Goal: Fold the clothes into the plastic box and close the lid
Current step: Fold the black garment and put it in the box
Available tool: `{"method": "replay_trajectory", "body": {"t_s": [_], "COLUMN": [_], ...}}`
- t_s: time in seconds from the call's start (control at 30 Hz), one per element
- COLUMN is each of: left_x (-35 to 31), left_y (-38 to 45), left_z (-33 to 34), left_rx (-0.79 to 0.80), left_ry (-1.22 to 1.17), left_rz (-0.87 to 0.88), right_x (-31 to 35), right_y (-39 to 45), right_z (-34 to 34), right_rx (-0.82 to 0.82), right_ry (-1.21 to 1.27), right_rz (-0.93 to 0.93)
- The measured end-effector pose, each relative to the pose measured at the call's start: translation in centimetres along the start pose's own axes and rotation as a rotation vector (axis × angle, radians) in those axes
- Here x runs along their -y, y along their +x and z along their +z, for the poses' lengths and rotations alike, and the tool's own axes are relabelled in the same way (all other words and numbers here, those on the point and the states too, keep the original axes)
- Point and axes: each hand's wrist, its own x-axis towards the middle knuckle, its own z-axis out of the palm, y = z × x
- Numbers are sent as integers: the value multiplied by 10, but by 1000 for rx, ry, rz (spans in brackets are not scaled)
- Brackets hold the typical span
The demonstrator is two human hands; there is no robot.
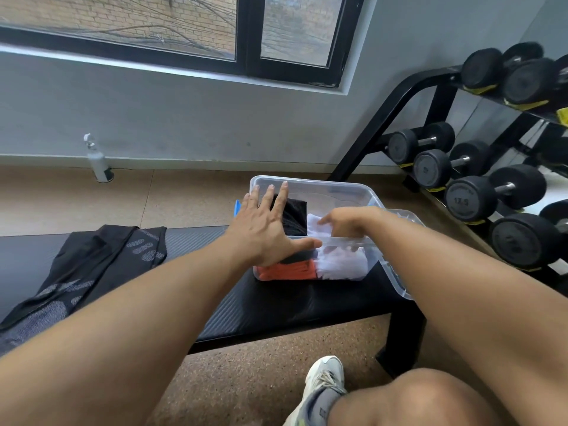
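The clear plastic box sits at the right end of the black bench, just right of frame centre, with its near-right corner close to the bench edge. Inside it, black clothing lies at the 10 o'clock side, an orange piece at 7 o'clock against the near wall, and white cloth from 3 to 5 o'clock. The left hand rests flat on the black pile with straight, spread fingers, the thumb lying along the near rim. The right hand reaches in over the rim with fingers curled into the white cloth, seemingly gripping or tucking it. The white cloth appears to bulge up to rim height, so the lid may not seat unless it is pressed lower. The clear lid leans at the box's 3 o'clock side, partly off the bench, and a nudge from the right forearm could tip it to the floor. A pull on the white cloth may also drag the light box toward the edge. Black leggings at 9 o'clock on the bench remain unfolded and still need room inside. A dumbbell rack stands at 2 o'clock, a bottle at 10 o'clock by the wall.
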Motion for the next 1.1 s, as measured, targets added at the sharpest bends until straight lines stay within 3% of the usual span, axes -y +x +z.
{"method": "replay_trajectory", "body": {"t_s": [0.13,0.23,0.37,0.43,0.53,0.7,0.87,1.0,1.1], "left_x": [21,61,131,167,213,258,269,275,278], "left_y": [-16,-47,-99,-124,-164,-206,-212,-209,-209], "left_z": [-6,-11,-16,-16,-11,-9,-19,-21,-26], "left_rx": [-88,-134,-97,-91,-141,-92,-87,-110,-263], "left_ry": [-133,-147,-59,-10,6,-111,-77,-144,-144], "left_rz": [134,136,-76,-231,-421,-603,-682,-785,-805], "right_x": [35,69,140,174,211,240,261,276,284], "right_y": [-42,-69,-87,-86,-71,-30,-7,3,0], "right_z": [-22,-25,7,32,73,127,131,135,132], "right_rx": [-357,-673,-905,-879,-647,-408,-361,-367,-381], "right_ry": [-255,-208,-94,-50,-31,-78,-73,-225,-273], "right_rz": [-50,-117,-512,-679,-829,-893,-874,-871,-863]}}
